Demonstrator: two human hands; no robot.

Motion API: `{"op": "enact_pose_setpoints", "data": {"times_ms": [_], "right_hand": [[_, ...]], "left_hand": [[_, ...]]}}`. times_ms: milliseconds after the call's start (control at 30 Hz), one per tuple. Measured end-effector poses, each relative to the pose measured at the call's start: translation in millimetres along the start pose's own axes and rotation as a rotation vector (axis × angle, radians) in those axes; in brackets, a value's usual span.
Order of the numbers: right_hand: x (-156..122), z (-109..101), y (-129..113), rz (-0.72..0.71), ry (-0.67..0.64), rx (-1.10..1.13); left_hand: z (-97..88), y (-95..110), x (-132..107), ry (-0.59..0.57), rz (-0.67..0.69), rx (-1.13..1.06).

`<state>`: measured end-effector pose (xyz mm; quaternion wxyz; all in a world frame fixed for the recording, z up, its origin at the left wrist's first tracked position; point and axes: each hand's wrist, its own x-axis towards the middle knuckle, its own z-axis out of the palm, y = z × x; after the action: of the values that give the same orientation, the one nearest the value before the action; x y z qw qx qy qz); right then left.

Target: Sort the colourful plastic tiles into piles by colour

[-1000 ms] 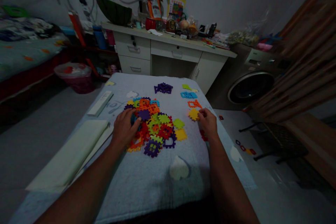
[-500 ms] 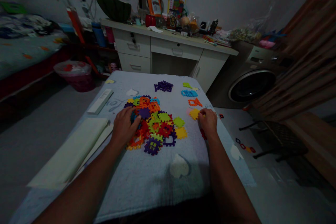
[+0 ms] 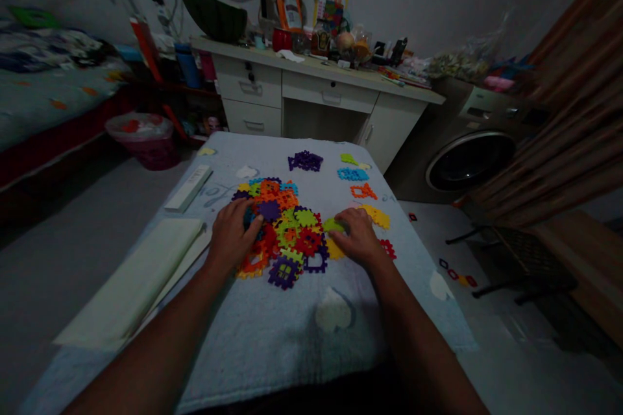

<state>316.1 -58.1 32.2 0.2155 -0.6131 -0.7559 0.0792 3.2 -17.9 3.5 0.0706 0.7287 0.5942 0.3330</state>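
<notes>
A heap of plastic interlocking building tiles (image 3: 292, 227), notched along their edges, lies mid-table in orange, red, green, yellow and purple. My left hand (image 3: 233, 233) rests at the heap's left side, thumb and fingers apart over blue tiles (image 3: 249, 215). My right hand (image 3: 359, 235) is at the heap's right edge, its fingers and thumb spread around a green tile (image 3: 333, 225). A yellow tile (image 3: 335, 249) lies below that thumb, partly covered. Beyond the right hand are yellow tiles (image 3: 377, 215); red tiles (image 3: 388, 248) show beside its wrist.
Sorted small groups lie farther back: purple tiles (image 3: 305, 161), blue tiles (image 3: 353, 174), orange tiles (image 3: 363, 191) and a green tile (image 3: 348, 159). A long white box (image 3: 189, 189) and a folded pale sheet (image 3: 131, 285) lie at left. A desk (image 3: 321, 87) stands behind the table.
My right hand has moved left from the yellow tiles to the green tile by the heap, uncovering red tiles. Another yellow tile shows in the yellow group. The left hand stays put.
</notes>
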Motion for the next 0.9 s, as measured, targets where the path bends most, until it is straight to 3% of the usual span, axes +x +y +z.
{"op": "enact_pose_setpoints", "data": {"times_ms": [500,633,900], "right_hand": [[2,0,-6,0.035,-0.041,-0.125],[5,8,3,0.065,0.061,-0.161],[12,16,15,0.151,0.252,-0.024]], "left_hand": [[1.0,0,0,-0.001,-0.002,0.003],[1.1,1,0,-0.003,-0.008,0.003],[1.8,0,-1,0.006,-0.007,-0.015]]}}
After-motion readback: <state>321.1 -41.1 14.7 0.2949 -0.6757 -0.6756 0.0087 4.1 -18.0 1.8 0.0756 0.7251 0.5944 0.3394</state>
